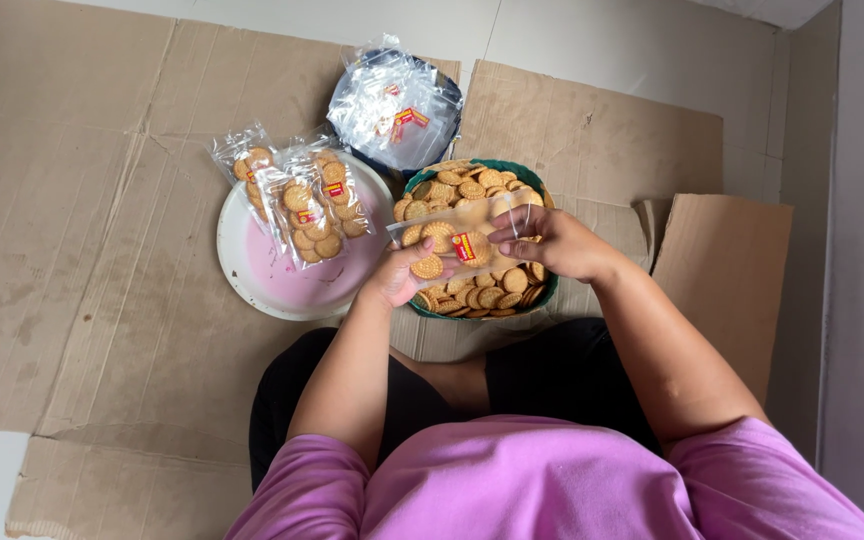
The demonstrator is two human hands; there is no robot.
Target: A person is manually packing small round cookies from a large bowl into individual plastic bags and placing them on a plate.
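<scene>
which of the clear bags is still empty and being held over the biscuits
The clear bag stretched between left hand and right hand; the bags on the plate are filled.

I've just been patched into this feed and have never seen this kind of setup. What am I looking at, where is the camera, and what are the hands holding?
There is no machine here: these are a person's two bare hands, filmed by one camera worn on their head and looking down, so the pink sleeves and lap at the bottom are their own. They sit on flattened cardboard. The left hand holds a round biscuit. The right hand pinches a clear plastic bag with a small red-and-yellow label, held over a green bowl heaped with loose biscuits. To the left, a white plate carries filled biscuit packets. Behind, a dark container holds a stack of empty clear bags.
</scene>
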